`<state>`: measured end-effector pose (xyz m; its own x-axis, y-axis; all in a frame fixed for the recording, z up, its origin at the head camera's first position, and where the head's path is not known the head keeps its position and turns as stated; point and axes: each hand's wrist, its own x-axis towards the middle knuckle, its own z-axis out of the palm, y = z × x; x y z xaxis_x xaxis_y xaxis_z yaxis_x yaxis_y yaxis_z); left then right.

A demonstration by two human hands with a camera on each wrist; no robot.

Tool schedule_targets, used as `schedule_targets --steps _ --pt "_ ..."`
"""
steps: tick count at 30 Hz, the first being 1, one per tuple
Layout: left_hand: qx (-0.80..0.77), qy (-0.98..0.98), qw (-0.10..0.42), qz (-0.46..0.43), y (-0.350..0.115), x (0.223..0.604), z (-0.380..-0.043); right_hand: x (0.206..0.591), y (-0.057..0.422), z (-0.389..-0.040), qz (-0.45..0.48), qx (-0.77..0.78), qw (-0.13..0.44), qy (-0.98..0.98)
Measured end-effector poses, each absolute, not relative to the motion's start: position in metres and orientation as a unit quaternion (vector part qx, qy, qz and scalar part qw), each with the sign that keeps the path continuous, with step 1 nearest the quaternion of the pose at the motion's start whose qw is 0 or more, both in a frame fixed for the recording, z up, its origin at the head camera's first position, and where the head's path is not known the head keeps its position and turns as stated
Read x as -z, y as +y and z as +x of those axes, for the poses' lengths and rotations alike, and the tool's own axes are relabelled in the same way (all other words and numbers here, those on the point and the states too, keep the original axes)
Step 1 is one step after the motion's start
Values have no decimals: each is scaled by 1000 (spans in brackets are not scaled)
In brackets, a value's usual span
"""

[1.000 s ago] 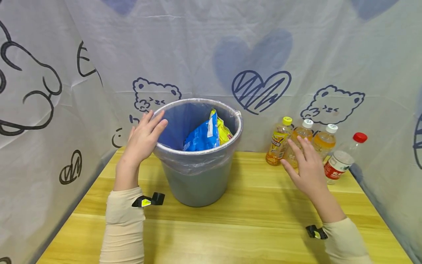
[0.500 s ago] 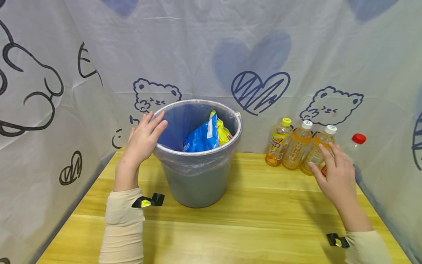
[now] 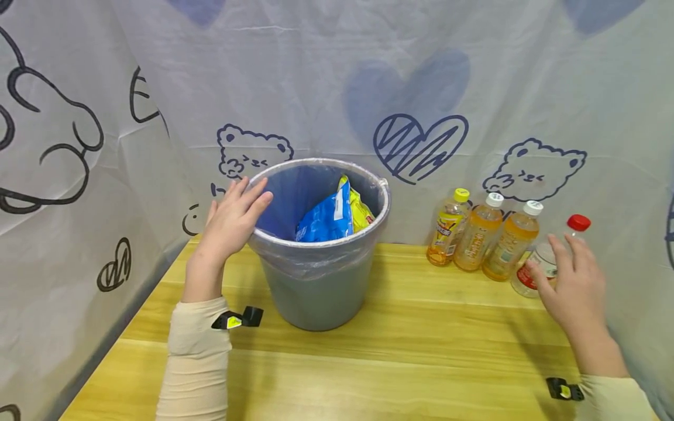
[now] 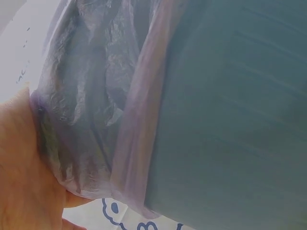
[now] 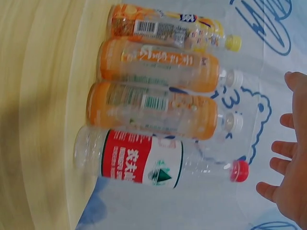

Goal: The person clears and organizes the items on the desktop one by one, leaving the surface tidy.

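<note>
My left hand (image 3: 226, 225) rests at the left rim of a grey bin (image 3: 316, 292), its fingers extended. In the left wrist view that hand lies against the clear plastic liner (image 4: 86, 120) folded over the rim. My right hand (image 3: 574, 292) hovers at the right with spread fingers and holds nothing. Nearest to it is a clear plastic bottle (image 3: 544, 257) with a red cap and a red-and-white label, partly hidden in the head view. The right wrist view shows a gap between the fingers and that red cap (image 5: 239, 171).
Left of the red-capped bottle stand two white-capped orange bottles (image 3: 509, 248) and a yellow-capped bottle (image 3: 446, 231). Inside the bin are a blue packet (image 3: 323, 219) and a yellow packet (image 3: 360, 213). A printed cloth (image 3: 316, 88) closes off the back and sides of the wooden table (image 3: 368, 362).
My right hand has moved to the right, from in front of the white-capped bottles to beside the red-capped one. The left hand stays at the bin's rim.
</note>
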<state>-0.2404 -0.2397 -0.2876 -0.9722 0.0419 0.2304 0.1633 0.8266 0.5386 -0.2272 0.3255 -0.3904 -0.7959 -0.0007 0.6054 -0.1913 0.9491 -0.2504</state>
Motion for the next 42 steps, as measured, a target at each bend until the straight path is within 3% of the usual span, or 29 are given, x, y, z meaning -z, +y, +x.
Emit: schedule_targets --steps 28,42 --pt "267 -957 96 -51 -240 284 -239 381 365 -239 -133 -131 225 -956" --pt "271 -956 97 -51 -240 287 -240 372 379 -264 -145 -102 142 -974"
